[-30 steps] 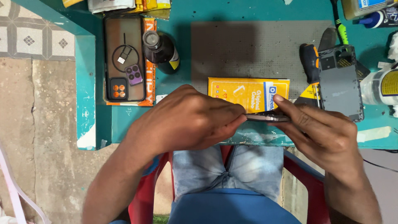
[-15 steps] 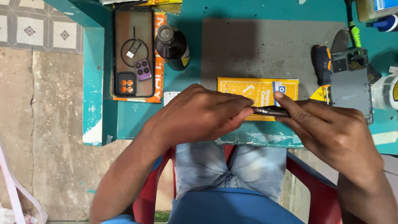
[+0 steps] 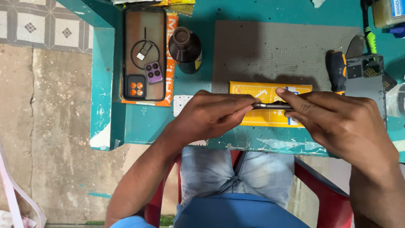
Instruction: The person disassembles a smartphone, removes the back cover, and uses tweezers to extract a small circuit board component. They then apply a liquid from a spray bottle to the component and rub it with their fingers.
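Left hand and right hand pinch a thin dark phone edge-on at frame centre, above the yellow box

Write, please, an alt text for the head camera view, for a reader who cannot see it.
Both hands, left hand and right hand, pinch a thin dark device edge-on above a yellow box on a teal table. A phone case, a dark bottle and a grey mat lie behind.

A thin dark phone sits between the left hand and right hand, above a flat yellow box at the frame's centre. The box lies on a grey perforated mat; a brown glass bottle and clear phone case stand left of it, upper left.
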